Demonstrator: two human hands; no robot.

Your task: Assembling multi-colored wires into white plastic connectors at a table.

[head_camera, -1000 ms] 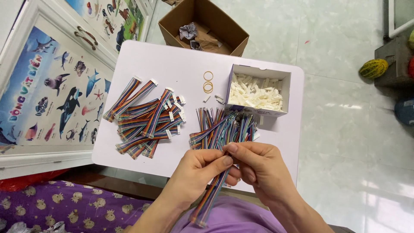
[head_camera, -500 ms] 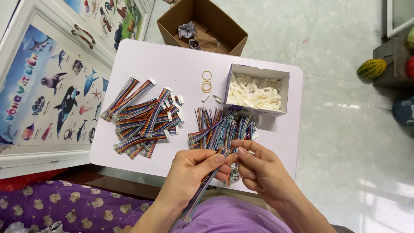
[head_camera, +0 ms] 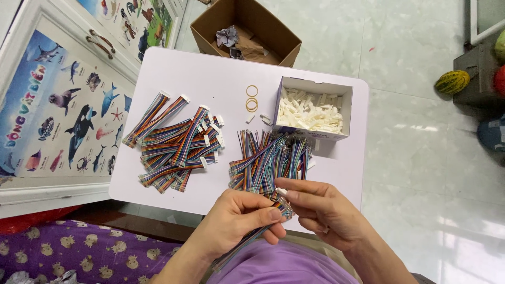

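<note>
Rainbow-coloured ribbon cable (head_camera: 247,243), a flat strip of many thin wires, runs slantwise across the lower middle of the head view, from the person's lap up to the two hands. The left hand (head_camera: 236,221) is clenched around the upper part of the strip, thumb on top. The right hand (head_camera: 326,210) meets it at the strip's end, fingertips pinched there with a small white connector (head_camera: 281,191) showing at their tips; whether the piece is already seated on the wires cannot be told. Judging from this, the step in hand is fitting a connector onto the cable's end, and the next move calls for a steady grip on the strip and the wire ends lined up squarely with the connector. Beyond the hands, on a pale lilac surface (head_camera: 221,79), a loose pile of bare-ended cables (head_camera: 268,160) lies just beside them. To the left, well apart, is a pile of cables with white ends (head_camera: 176,142). At the far right corner stands an open white box (head_camera: 314,112) full of white connectors, with a few yellow rubber bands (head_camera: 252,99) beside it. A brown cardboard box (head_camera: 244,31) sits on the tiled floor past the surface, and a sea-animal poster (head_camera: 58,110) lies at the left.
</note>
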